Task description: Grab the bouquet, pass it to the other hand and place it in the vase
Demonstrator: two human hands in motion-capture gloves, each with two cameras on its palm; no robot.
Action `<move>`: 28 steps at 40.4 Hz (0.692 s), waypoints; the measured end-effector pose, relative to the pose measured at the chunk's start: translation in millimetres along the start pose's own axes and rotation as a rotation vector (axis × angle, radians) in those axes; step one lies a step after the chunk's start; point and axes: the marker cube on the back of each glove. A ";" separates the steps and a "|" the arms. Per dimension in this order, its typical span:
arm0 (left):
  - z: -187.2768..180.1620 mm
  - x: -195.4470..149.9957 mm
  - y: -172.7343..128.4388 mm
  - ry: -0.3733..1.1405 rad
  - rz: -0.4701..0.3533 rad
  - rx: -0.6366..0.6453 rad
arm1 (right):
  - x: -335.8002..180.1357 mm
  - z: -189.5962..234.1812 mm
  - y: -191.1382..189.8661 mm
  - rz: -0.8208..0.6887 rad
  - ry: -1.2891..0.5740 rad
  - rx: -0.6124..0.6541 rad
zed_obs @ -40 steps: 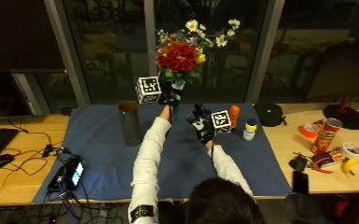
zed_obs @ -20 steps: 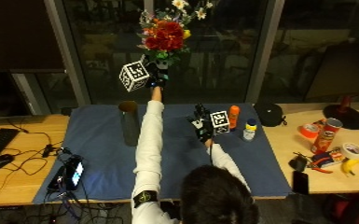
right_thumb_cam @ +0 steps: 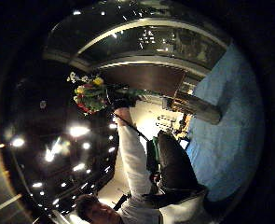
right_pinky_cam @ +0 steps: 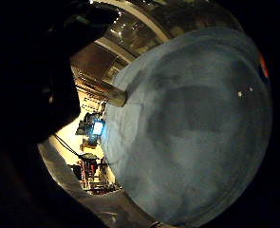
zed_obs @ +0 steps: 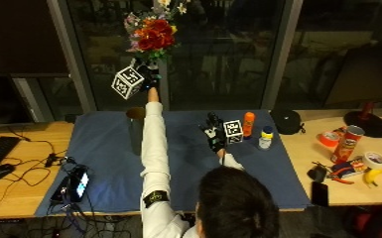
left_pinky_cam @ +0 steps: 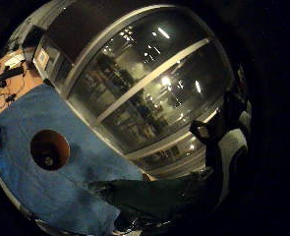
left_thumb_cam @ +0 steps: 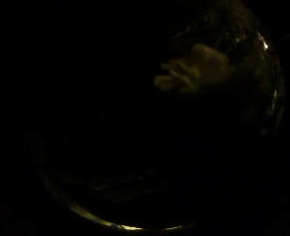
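Observation:
My left hand (zed_obs: 150,79) is raised high above the table and grips the stems of the bouquet (zed_obs: 152,30), whose red, orange and white flowers stand upright above it. The bouquet (right_thumb_cam: 91,93) also shows at the end of my raised white sleeve in the right thumb side view. The tall dark vase (zed_obs: 136,131) stands upright on the blue cloth (zed_obs: 104,148), below and slightly left of the raised hand; its round mouth (left_pinky_cam: 49,150) shows from above. My right hand (zed_obs: 214,135) hovers low over the cloth's middle with straight fingers, holding nothing.
An orange bottle (zed_obs: 248,124) and a small white bottle (zed_obs: 264,139) stand right of my right hand. A black cap (zed_obs: 286,121), a Pringles can (zed_obs: 349,144), tape (zed_obs: 375,159) and a banana (zed_obs: 369,176) lie further right. A phone (zed_obs: 78,181) with cables sits at the cloth's left edge.
My left hand has lifted the bouquet higher and carried it leftward, to above the vase. The right hand stays over the cloth.

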 end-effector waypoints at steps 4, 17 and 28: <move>-3.3 -0.3 -10.5 -0.008 0.000 0.023 | 21.8 0.4 -15.5 -0.092 0.096 0.052; -3.2 -23.4 -48.3 -0.039 0.011 0.084 | 18.5 -1.2 -16.1 -0.025 0.017 -0.029; -10.5 -54.6 -53.4 -0.064 -0.024 0.062 | 39.5 3.8 -21.6 0.083 0.068 -0.010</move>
